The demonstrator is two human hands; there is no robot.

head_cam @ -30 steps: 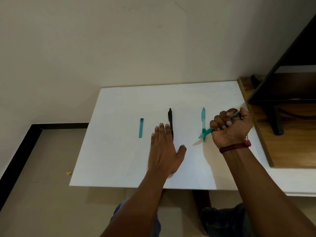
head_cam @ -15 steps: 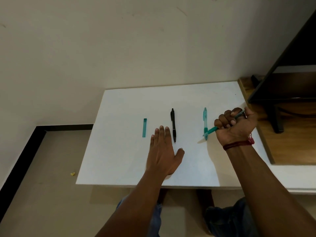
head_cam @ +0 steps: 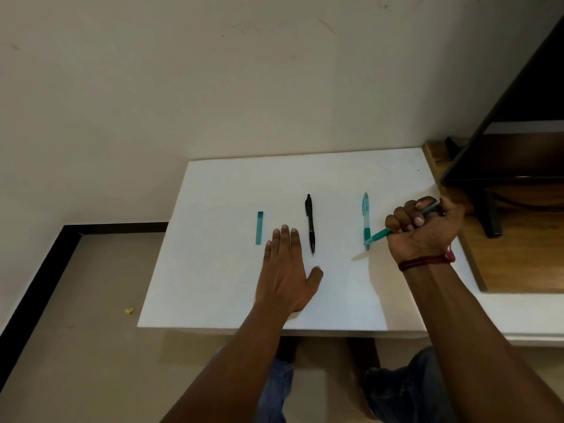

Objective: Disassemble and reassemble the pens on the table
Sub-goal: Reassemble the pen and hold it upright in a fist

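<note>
I count on the white table (head_cam: 213,254): left hand (head_cam: 285,270) with fingers straight, palm down, gripping nothing, just beside the black pen (head_cam: 310,222). Right hand (head_cam: 424,233) is a fist curled round the slanted teal pen (head_cam: 380,234), its tip near the flat teal pen (head_cam: 366,215). A teal piece (head_cam: 259,228) lies farthest left.

The left hand (head_cam: 283,270) has drawn slightly leftward, away from the black pen (head_cam: 310,224)
</note>
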